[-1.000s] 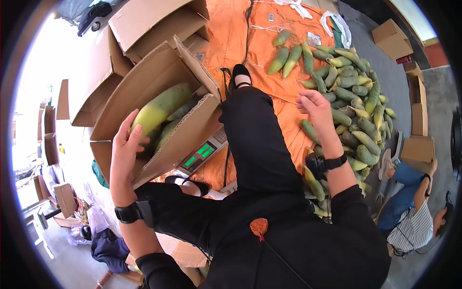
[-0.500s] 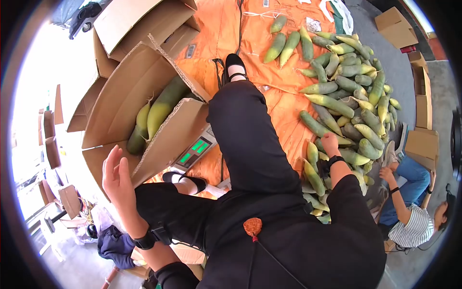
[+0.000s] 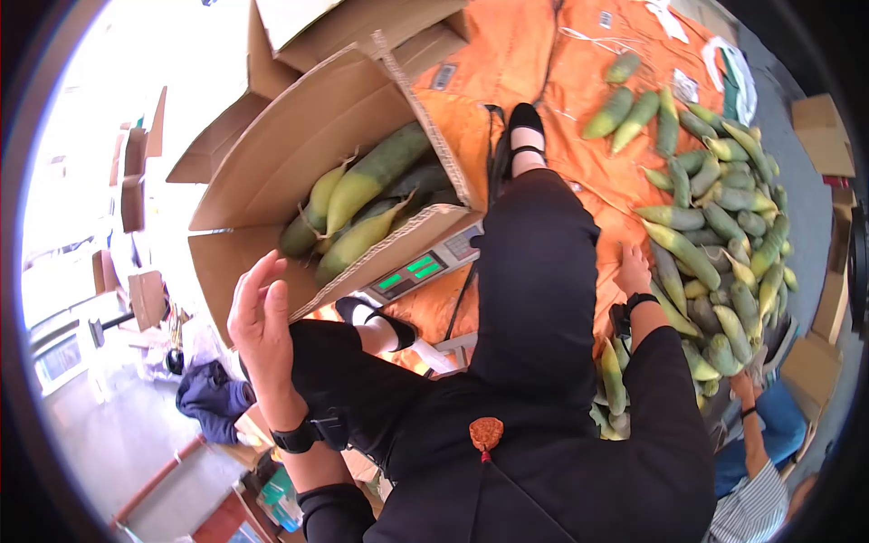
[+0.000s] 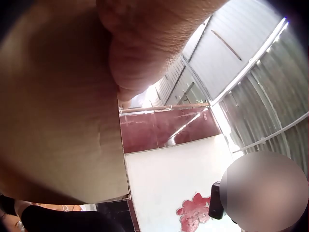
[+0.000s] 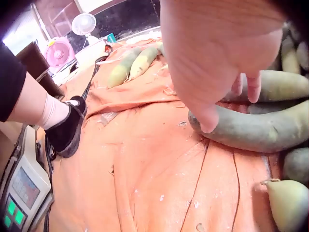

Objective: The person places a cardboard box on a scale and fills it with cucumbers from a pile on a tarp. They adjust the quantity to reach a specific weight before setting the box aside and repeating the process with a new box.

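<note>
My left hand (image 3: 262,326), fingers extended and holding nothing, is at the near left corner of a cardboard box (image 3: 262,163). Inside that box lie several long green radishes (image 3: 376,176), with pale yellow-green ends. In the left wrist view, a cardboard wall (image 4: 63,125) fills the left side. Down at the left edge of a radish pile (image 3: 720,217) is my right hand (image 3: 632,270). In the right wrist view its thumb is right at the end of a curved green radish (image 5: 251,128), its fingertips (image 5: 253,89) pointing down just beyond it.
The box stands by a scale (image 3: 421,271) with green lit displays. An orange sheet (image 3: 579,199) lies under the radishes. More cardboard boxes (image 3: 362,36) stand beyond. At the lower right sits another person (image 3: 756,498) in a striped top. Two fans (image 5: 59,52) stand in the background.
My left hand has let go of a large radish in the box and drawn back to the corner. My right hand has come down to the pile's left edge. The head view has shifted.
</note>
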Action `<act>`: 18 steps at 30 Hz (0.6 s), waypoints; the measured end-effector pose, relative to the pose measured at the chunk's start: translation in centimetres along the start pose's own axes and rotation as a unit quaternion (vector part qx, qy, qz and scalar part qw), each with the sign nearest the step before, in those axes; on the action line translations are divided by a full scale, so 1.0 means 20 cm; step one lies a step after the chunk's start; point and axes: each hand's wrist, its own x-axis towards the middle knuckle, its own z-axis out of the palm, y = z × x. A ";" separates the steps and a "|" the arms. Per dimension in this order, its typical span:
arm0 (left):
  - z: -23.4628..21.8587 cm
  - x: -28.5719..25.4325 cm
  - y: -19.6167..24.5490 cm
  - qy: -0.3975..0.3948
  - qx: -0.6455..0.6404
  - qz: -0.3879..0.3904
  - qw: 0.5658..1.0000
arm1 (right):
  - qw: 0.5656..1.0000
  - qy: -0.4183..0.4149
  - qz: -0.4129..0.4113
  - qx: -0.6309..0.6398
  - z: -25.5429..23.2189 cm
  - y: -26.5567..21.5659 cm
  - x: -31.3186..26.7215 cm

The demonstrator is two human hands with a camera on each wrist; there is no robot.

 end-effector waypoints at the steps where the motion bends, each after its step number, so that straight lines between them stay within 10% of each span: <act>1: 0.00 0.00 0.01 0.001 0.015 0.006 1.000 | 0.999 -0.045 -0.001 -0.021 0.00 -0.02 -0.01; 11: 0.00 0.02 0.03 -0.001 0.002 0.008 1.000 | 0.978 -0.010 -0.091 -0.188 0.06 -0.10 -0.22; 18: -0.01 0.01 0.00 0.025 0.009 0.023 0.999 | 0.978 0.118 -0.156 0.070 -0.17 0.08 -0.18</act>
